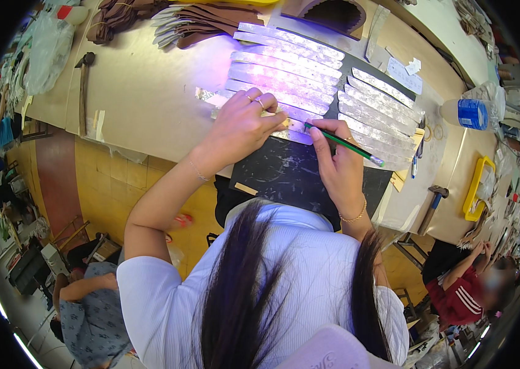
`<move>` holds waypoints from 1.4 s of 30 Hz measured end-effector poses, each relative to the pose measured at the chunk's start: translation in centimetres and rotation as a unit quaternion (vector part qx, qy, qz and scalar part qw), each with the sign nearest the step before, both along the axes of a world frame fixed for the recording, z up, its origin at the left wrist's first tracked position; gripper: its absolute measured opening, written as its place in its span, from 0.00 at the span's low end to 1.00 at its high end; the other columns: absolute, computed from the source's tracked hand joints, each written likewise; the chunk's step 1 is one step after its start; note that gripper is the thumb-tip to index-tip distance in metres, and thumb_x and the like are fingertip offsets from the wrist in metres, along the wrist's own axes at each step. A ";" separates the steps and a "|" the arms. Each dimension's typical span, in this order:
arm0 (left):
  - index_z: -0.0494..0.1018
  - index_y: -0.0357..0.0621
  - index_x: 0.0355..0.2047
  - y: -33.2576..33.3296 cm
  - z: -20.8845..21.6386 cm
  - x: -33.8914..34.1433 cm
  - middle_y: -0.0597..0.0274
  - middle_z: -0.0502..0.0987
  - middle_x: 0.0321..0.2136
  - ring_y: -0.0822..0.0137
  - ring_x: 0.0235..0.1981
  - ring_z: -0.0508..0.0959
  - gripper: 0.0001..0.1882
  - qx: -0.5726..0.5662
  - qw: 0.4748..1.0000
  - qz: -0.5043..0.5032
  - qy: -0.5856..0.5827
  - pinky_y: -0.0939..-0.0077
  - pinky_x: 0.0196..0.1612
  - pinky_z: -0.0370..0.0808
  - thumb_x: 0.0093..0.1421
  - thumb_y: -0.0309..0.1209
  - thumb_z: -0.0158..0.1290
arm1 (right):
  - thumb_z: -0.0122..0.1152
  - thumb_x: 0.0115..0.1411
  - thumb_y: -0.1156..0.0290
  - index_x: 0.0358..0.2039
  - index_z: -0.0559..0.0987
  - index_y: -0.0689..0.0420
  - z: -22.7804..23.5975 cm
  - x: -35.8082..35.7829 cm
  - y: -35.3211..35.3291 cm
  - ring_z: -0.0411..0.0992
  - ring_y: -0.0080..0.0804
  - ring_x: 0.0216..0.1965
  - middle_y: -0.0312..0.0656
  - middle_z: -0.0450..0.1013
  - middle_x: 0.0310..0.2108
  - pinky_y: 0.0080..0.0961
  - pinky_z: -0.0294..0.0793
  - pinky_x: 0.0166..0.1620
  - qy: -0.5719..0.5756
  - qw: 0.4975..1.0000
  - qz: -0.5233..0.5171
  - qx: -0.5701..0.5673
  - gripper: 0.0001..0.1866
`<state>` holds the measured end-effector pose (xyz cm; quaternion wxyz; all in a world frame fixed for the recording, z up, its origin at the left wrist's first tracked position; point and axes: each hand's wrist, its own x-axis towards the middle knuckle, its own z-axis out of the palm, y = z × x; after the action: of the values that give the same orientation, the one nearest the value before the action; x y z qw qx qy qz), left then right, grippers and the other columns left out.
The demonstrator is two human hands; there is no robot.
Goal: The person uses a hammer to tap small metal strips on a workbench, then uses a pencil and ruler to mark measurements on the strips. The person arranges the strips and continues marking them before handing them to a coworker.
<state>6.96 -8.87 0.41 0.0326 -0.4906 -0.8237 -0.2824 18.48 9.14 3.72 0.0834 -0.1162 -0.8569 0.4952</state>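
Observation:
My right hand (pixel 337 157) grips a green pencil (pixel 352 146), its point down on the silvery strips and its pinkish end to the lower right. My left hand (pixel 244 123) is closed, fingertips pressing a narrow yellowish strip (pixel 295 125) against the work; most of that strip is hidden under the hand. The pencil's point touches down close to the strip's right end. Under and beyond both hands, several long silvery strips (pixel 287 61) lie side by side on a black board (pixel 278 169). A second group of silvery strips (pixel 383 111) fans out to the right.
A hammer (pixel 83 92) lies at the left, another hammer (pixel 435 206) at the right edge. Brown strips (pixel 210 21) are bundled at the back. A jar with a blue label (pixel 466 114) and a yellow tray (pixel 480 187) stand right. Other people sit nearby on both sides.

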 end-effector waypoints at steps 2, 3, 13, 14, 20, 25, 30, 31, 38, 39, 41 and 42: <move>0.81 0.49 0.36 0.0 0.0 0.0 0.64 0.75 0.31 0.61 0.34 0.75 0.11 -0.008 1.000 0.001 -0.002 0.65 0.36 0.72 0.52 0.33 0.65 | 0.62 0.64 0.72 0.39 0.78 0.61 -0.8 -0.4 -0.6 0.77 0.34 0.27 0.45 0.77 0.29 0.26 0.74 0.33 0.026 1.000 0.002 -0.006 0.06; 0.81 0.49 0.36 0.0 0.1 0.1 0.64 0.75 0.31 0.61 0.35 0.75 0.11 -0.012 1.000 0.003 -0.004 0.65 0.37 0.72 0.52 0.33 0.65 | 0.62 0.64 0.73 0.38 0.78 0.60 -0.8 -0.6 -0.8 0.77 0.35 0.27 0.45 0.77 0.28 0.26 0.74 0.32 0.025 1.000 0.006 -0.002 0.06; 0.81 0.47 0.35 0.0 0.0 0.1 0.63 0.75 0.32 0.61 0.36 0.75 0.10 -0.004 1.000 0.003 0.002 0.65 0.38 0.72 0.52 0.33 0.64 | 0.61 0.65 0.70 0.39 0.78 0.58 -1.7 -1.2 -1.5 0.74 0.35 0.24 0.45 0.76 0.27 0.27 0.72 0.30 0.028 0.997 0.025 0.074 0.06; 0.81 0.47 0.35 0.0 0.0 0.1 0.63 0.75 0.32 0.61 0.35 0.75 0.10 -0.008 1.000 0.002 0.006 0.65 0.38 0.72 0.52 0.33 0.64 | 0.60 0.67 0.70 0.40 0.78 0.59 -1.9 -1.2 -1.5 0.73 0.31 0.25 0.45 0.75 0.27 0.26 0.72 0.31 0.030 0.996 0.031 0.084 0.07; 0.81 0.48 0.35 0.0 0.0 0.1 0.63 0.74 0.32 0.61 0.35 0.75 0.10 -0.019 1.000 -0.001 0.004 0.65 0.38 0.72 0.52 0.34 0.64 | 0.62 0.63 0.70 0.35 0.78 0.55 -0.6 -1.7 -1.7 0.76 0.44 0.25 0.44 0.77 0.26 0.34 0.73 0.28 -0.013 0.990 0.025 0.135 0.04; 0.82 0.49 0.35 -0.1 -0.2 0.1 0.64 0.74 0.31 0.61 0.35 0.74 0.10 -0.016 1.000 0.001 -0.004 0.66 0.38 0.71 0.52 0.34 0.64 | 0.58 0.68 0.69 0.38 0.78 0.61 -0.7 -1.2 -1.3 0.75 0.26 0.26 0.44 0.77 0.28 0.24 0.72 0.31 -0.038 0.996 0.017 0.081 0.07; 0.83 0.50 0.36 -0.5 0.4 -0.9 0.65 0.75 0.31 0.61 0.35 0.74 0.10 0.021 0.999 0.022 -0.017 0.66 0.40 0.71 0.52 0.34 0.65 | 0.55 0.70 0.69 0.41 0.76 0.63 -0.5 -0.7 1.3 0.79 0.28 0.35 0.43 0.78 0.32 0.24 0.76 0.37 0.093 0.986 -0.116 -0.078 0.09; 0.83 0.50 0.37 -0.5 0.5 -1.2 0.65 0.75 0.31 0.61 0.35 0.74 0.11 0.023 0.999 0.024 -0.018 0.65 0.40 0.72 0.52 0.33 0.65 | 0.55 0.70 0.69 0.42 0.75 0.63 -0.1 -0.6 1.9 0.80 0.27 0.36 0.43 0.78 0.33 0.22 0.76 0.37 0.082 0.983 -0.126 -0.103 0.09; 0.83 0.50 0.38 0.2 0.3 -1.9 0.64 0.75 0.32 0.60 0.36 0.74 0.12 -0.005 0.999 0.011 -0.033 0.65 0.41 0.72 0.53 0.33 0.65 | 0.55 0.70 0.68 0.44 0.74 0.62 0.1 0.4 3.0 0.79 0.22 0.37 0.42 0.79 0.36 0.14 0.76 0.26 0.057 0.985 -0.124 -0.104 0.10; 0.83 0.50 0.38 0.2 0.3 -1.8 0.64 0.75 0.32 0.60 0.36 0.74 0.12 -0.006 0.999 0.010 -0.035 0.65 0.41 0.72 0.53 0.33 0.65 | 0.55 0.70 0.68 0.44 0.74 0.62 0.3 0.5 2.8 0.79 0.23 0.37 0.42 0.79 0.36 0.15 0.77 0.27 0.057 0.985 -0.125 -0.103 0.10; 0.83 0.50 0.38 0.3 0.4 -1.7 0.64 0.75 0.32 0.60 0.37 0.74 0.12 -0.005 0.999 0.009 -0.037 0.65 0.41 0.72 0.53 0.33 0.65 | 0.55 0.70 0.68 0.44 0.74 0.62 0.1 0.6 2.9 0.79 0.23 0.37 0.42 0.79 0.36 0.15 0.78 0.28 0.056 0.986 -0.118 -0.100 0.10; 0.83 0.50 0.38 0.4 0.4 -1.7 0.65 0.75 0.32 0.60 0.37 0.74 0.12 -0.005 0.999 0.009 -0.039 0.65 0.41 0.72 0.53 0.33 0.65 | 0.55 0.70 0.68 0.44 0.74 0.62 0.0 0.6 2.9 0.79 0.23 0.37 0.42 0.79 0.36 0.16 0.78 0.28 0.056 0.987 -0.114 -0.099 0.10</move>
<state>5.28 -8.49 0.77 0.0010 -0.4722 -0.8300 -0.2969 19.12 12.05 3.70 0.1750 -0.1930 -0.7790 0.5704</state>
